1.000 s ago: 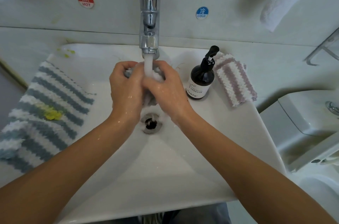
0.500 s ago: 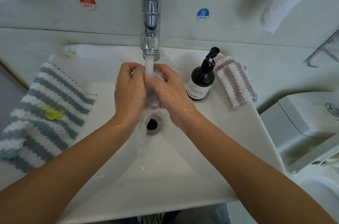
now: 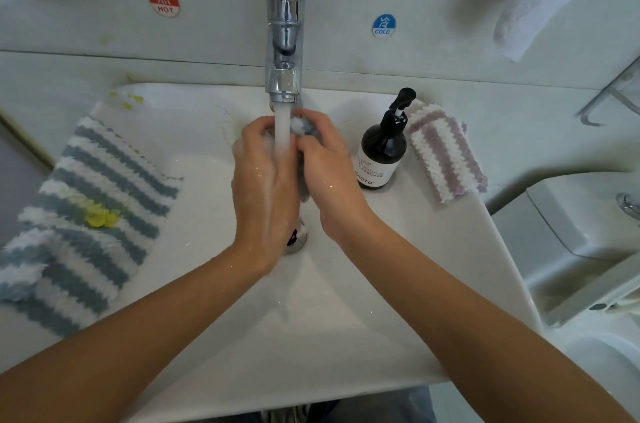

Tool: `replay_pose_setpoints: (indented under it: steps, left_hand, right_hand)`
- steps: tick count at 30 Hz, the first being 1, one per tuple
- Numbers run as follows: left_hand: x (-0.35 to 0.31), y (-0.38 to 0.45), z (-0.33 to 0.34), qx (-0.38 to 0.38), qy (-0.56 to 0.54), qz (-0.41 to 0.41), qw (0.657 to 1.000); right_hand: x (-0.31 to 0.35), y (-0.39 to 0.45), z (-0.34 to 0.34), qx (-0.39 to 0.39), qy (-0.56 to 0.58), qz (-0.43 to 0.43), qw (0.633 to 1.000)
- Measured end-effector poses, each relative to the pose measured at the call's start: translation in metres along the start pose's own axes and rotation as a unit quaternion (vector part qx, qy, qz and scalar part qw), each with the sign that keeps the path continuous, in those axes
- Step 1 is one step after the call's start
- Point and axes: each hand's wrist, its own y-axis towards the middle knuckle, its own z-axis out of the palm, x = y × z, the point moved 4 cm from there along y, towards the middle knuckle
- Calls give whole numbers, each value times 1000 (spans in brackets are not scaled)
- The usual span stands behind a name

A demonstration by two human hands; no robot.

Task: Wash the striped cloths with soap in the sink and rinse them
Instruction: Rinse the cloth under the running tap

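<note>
Grey-and-white fluff, the bunched cloth (image 3: 300, 131), sits squeezed between both hands right under the running stream (image 3: 282, 128) from the tap (image 3: 284, 41), over the drain (image 3: 296, 239) in the sink (image 3: 311, 336). Left hand (image 3: 265, 176) curls its fingers round the near-left side; right hand (image 3: 329, 166) grips from the right, thumb pressed in. Best play now, I'd say: keep kneading and turning it so water reaches every fold, and squeeze until it runs clear. Soap bottle (image 3: 381, 152) stands just right of the hands. Blue striped cloth (image 3: 83, 214), with a yellow stain (image 3: 98, 213), lies on the left rim; a pink striped cloth (image 3: 446, 152) lies far right.
</note>
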Motion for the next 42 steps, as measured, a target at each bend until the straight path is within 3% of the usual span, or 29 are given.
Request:
replay_pose_setpoints:
  steps: [3, 8, 9, 11, 12, 14, 18, 21, 23, 25, 27, 29, 33, 38, 42]
  left_hand:
    - [3, 4, -5, -2, -17, -5, 1000]
    - [4, 2, -6, -11, -26, -49, 998]
    - [4, 1, -6, -18, -31, -66, 997]
    - [7, 2, -6, -34, -25, -106, 993]
    - [9, 3, -5, -40, -27, -124, 991]
    - [13, 4, -4, -51, -58, -159, 984]
    - [15, 5, -4, -52, -69, -191, 978]
    - [14, 5, -4, -46, -70, -193, 978]
    - [13, 4, -3, -43, -67, -201, 976]
    - [14, 4, -3, -44, -52, -205, 976]
    - [13, 4, -3, -42, -53, -208, 976]
    - [12, 4, -4, -50, -55, -205, 976]
    - [5, 5, -4, -61, -76, -186, 978]
    - [7, 6, -7, -62, -91, -202, 973]
    - [7, 6, -4, -51, -81, -198, 975]
  right_hand:
    - [-1, -3, 5, 31, -42, 2, 999]
    - [-5, -7, 5, -10, -119, -67, 991]
    - [-6, -5, 7, -18, -165, -94, 982]
    - [-4, -1, 13, -15, -352, -166, 921]
    - [-3, 1, 16, -6, -411, -173, 895]
    - [1, 2, 18, 19, -454, -157, 877]
    - [4, 4, 11, 30, -419, -91, 903]
    - [3, 5, 15, 47, -484, -120, 866]
    - [3, 5, 16, 48, -485, -131, 863]
    - [4, 2, 13, 44, -445, -118, 887]
    - [5, -1, 8, 30, -331, -61, 941]
    - [6, 1, 4, 33, -299, -25, 953]
    - [19, 5, -10, 50, -346, -46, 936]
    - [59, 12, -39, 6, -392, -87, 916]
    - [113, 17, -47, -13, -470, -194, 861]
